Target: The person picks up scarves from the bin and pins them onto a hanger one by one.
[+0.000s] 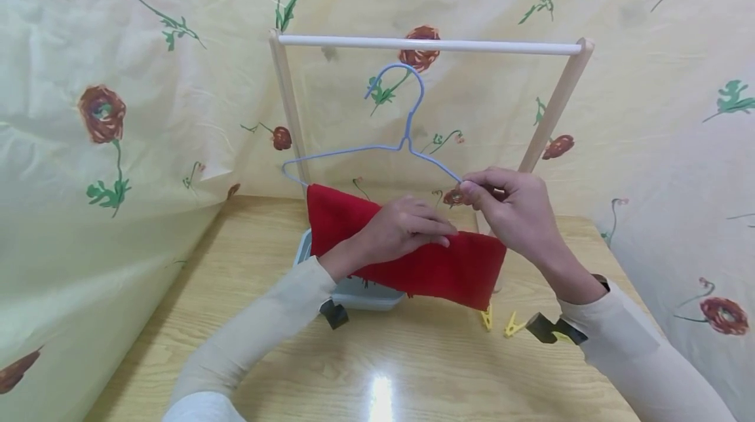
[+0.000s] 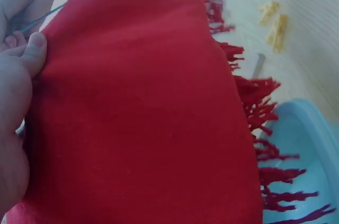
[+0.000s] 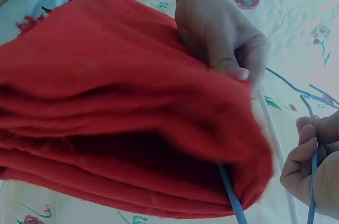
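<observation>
A folded red fringed scarf [image 1: 436, 271] hangs over the lower bar of a blue wire hanger [image 1: 354, 149]. My left hand [image 1: 407, 229] pinches the scarf's upper edge near its middle; the thumb lies on the cloth in the left wrist view. With thumb and fingers, my right hand [image 1: 519, 212] grips the hanger's right shoulder. The hanger's hook points up and its left end sticks out past the cloth. In the right wrist view, the layered scarf [image 3: 132, 60] opens toward the camera, and the hanger wire [image 3: 232, 195] runs inside the fold.
A wooden rack with a white top rail [image 1: 430, 44] stands behind the hanger. Beneath the scarf sits a light blue basin [image 1: 366, 297], partly covered from view. Yellow clothespins [image 1: 512, 326] lie on the wooden table [image 1: 318, 369] at the right. Flowered cloth surrounds the table.
</observation>
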`<act>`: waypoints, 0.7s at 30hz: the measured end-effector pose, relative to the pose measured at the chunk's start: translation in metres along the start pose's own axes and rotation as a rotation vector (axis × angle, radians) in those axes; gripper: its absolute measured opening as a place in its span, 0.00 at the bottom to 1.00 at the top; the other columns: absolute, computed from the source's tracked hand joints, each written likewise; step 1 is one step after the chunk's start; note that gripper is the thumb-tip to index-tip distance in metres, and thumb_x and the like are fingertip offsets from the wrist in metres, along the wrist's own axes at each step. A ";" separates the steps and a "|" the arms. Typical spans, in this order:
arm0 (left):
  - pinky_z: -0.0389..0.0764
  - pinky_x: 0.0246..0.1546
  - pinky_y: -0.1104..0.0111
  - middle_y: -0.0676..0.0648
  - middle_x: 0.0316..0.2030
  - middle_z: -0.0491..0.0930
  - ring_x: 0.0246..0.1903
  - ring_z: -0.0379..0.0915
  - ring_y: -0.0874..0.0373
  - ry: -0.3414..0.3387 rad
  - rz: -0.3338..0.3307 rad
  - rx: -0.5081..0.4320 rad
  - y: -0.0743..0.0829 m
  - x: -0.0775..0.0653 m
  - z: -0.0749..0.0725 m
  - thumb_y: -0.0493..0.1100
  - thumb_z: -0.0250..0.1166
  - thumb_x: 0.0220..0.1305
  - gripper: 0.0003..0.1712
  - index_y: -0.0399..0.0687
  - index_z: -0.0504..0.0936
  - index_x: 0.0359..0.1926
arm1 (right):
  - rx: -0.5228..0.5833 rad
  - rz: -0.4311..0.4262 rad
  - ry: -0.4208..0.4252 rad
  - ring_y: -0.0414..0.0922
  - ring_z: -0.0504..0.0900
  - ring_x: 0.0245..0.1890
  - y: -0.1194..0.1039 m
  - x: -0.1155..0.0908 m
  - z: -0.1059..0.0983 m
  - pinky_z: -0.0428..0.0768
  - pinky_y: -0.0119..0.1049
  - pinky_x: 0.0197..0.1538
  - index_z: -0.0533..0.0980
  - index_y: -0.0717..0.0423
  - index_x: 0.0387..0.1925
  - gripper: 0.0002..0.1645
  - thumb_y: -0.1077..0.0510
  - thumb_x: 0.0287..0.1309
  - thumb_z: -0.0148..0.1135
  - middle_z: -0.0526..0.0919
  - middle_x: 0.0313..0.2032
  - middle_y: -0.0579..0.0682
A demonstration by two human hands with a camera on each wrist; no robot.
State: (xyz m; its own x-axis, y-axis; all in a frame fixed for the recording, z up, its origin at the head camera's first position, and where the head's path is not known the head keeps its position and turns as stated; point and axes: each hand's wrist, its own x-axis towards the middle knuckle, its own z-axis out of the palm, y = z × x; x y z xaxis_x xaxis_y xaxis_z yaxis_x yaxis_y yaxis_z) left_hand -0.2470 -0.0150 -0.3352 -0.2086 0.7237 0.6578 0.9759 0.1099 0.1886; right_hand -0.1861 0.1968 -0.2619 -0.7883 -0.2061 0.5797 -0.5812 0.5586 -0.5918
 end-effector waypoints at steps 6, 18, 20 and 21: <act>0.76 0.53 0.79 0.50 0.49 0.88 0.49 0.84 0.61 -0.036 -0.060 0.025 0.003 -0.002 -0.002 0.45 0.75 0.62 0.22 0.45 0.86 0.56 | 0.040 0.006 0.007 0.32 0.84 0.31 -0.002 0.001 -0.001 0.81 0.20 0.39 0.87 0.65 0.41 0.07 0.67 0.65 0.67 0.88 0.34 0.60; 0.79 0.46 0.79 0.52 0.44 0.88 0.43 0.84 0.62 -0.086 -0.209 0.136 0.003 -0.001 -0.004 0.46 0.76 0.61 0.21 0.49 0.87 0.54 | 0.070 0.025 0.005 0.34 0.83 0.30 -0.003 0.002 -0.003 0.82 0.22 0.39 0.86 0.66 0.41 0.06 0.67 0.64 0.67 0.87 0.33 0.60; 0.79 0.47 0.79 0.51 0.45 0.88 0.43 0.84 0.62 -0.087 -0.196 0.126 0.002 -0.002 -0.004 0.46 0.76 0.61 0.21 0.48 0.87 0.55 | 0.062 0.032 0.005 0.34 0.83 0.30 -0.003 0.001 -0.003 0.82 0.21 0.39 0.86 0.66 0.41 0.06 0.67 0.65 0.67 0.87 0.33 0.60; 0.79 0.47 0.79 0.51 0.45 0.88 0.43 0.84 0.62 -0.089 -0.195 0.122 0.001 -0.003 -0.005 0.46 0.76 0.61 0.21 0.48 0.87 0.55 | 0.058 0.037 0.004 0.34 0.83 0.30 -0.002 0.001 -0.003 0.82 0.21 0.39 0.86 0.65 0.41 0.06 0.67 0.65 0.67 0.87 0.33 0.60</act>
State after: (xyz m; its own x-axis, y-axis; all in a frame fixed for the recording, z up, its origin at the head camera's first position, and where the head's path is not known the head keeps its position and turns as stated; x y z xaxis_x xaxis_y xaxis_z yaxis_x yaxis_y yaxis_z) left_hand -0.2455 -0.0200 -0.3333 -0.3923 0.7374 0.5499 0.9195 0.3306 0.2127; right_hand -0.1854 0.1974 -0.2583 -0.8088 -0.1827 0.5590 -0.5624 0.5183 -0.6443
